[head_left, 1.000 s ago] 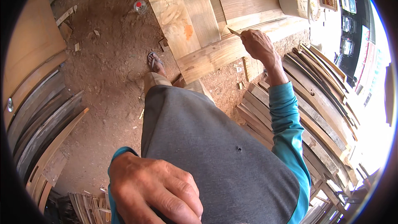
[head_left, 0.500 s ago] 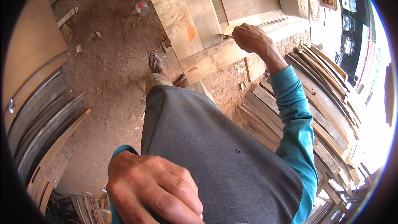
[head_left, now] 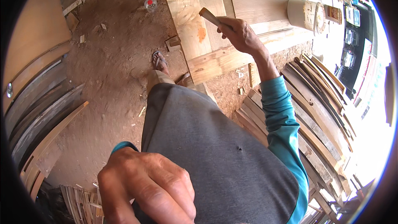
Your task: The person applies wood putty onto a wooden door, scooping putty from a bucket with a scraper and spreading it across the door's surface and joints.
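My right hand (head_left: 240, 35) is closed around a flat tan putty scraper (head_left: 210, 16) with a darker brown end. It holds the scraper over the corner of a pale wooden door panel (head_left: 209, 63), close to an orange patch (head_left: 201, 34) on the wood. Close to the camera at the lower left, my left hand (head_left: 147, 184) is closed with its fingers curled down. Its palm and fingertips are hidden, so whatever it may hold cannot be seen.
A smeared white bucket (head_left: 302, 14) and a brown can (head_left: 333, 14) stand on the panel at the right. Boards (head_left: 313, 116) are stacked on the right, more wood (head_left: 41, 112) on the left. A red-capped plastic bottle (head_left: 150, 4) lies on the dirt floor.
My right hand has lifted off the panel's joint and moved slightly left, turning so that the scraper now shows its flat side. My left hand has shifted slightly left and down, still curled.
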{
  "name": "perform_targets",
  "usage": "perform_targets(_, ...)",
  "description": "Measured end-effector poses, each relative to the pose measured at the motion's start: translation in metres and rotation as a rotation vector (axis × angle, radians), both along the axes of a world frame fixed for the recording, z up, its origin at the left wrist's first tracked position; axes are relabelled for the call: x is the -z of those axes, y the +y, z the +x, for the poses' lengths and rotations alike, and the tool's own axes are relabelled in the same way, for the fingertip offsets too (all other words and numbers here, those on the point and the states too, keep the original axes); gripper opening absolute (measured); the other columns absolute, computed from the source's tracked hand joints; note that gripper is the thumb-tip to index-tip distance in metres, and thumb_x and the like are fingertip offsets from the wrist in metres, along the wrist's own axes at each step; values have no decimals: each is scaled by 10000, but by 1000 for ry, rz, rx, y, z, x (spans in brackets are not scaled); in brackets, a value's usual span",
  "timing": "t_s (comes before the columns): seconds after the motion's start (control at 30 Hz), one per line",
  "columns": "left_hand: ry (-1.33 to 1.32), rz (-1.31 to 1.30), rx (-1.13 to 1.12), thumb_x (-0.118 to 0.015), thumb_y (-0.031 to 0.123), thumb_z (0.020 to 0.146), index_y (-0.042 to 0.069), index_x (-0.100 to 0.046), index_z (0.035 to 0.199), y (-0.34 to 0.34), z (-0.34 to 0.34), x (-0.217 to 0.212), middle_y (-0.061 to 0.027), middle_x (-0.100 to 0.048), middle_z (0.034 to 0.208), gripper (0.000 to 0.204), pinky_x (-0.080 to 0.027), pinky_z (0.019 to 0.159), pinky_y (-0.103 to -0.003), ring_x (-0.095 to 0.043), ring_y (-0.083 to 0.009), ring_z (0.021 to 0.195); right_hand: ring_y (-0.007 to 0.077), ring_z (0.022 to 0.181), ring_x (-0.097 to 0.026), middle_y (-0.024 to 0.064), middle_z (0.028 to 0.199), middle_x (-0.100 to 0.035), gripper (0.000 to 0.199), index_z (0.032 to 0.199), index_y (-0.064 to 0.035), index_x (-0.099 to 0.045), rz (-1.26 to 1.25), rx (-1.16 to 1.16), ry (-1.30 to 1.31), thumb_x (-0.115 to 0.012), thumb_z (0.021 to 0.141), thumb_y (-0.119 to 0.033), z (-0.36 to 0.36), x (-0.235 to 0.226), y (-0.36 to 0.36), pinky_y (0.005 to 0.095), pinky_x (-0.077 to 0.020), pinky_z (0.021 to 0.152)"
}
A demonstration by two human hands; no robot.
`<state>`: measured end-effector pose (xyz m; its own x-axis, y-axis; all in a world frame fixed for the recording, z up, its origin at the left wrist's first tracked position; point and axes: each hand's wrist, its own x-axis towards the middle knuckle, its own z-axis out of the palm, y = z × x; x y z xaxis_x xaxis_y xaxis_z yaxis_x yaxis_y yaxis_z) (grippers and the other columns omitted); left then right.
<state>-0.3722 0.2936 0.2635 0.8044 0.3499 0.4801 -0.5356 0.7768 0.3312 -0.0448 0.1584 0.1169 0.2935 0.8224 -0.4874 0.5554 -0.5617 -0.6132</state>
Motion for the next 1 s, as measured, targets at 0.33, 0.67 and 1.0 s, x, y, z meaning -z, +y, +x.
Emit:
perform_targets(0.33, -23, -14, -14, -845, 230, 872, 187, -805, 1013, 0, -8, -2, -89, -717, 1000, 153, -445, 686, -265, -604, -146, 796, 314, 822, -703, 171, 958, -700, 276, 1249, -34, -712, 325, -22, -272, -630, 1007, -137, -33, 57, 19, 399, -548, 730)
perform_targets(0.67, -11, -31, -79, -788, 176, 913, 184, -816, 1005, -2, -15, -1, -106, -719, 1018, 96, -429, 680, -274, -595, -155, 800, 317, 963, -669, 130, 1045, -649, 437, 1376, -127, -655, 329, -98, -517, -616, 942, -84, -53, 75, 16, 428, -558, 837)
perform_targets(1.0, -29, -32, -107, -598, 257, 1035, 13, -682, 852, -17, -36, -2, -243, -700, 949, 316, -539, 642, -404, -687, -331, 783, 375, 985, -674, 223, 1040, -620, 443, 1421, -24, -505, 40, -236, -589, -589, 1026, -209, -82, 40, 29, 468, -574, 797)
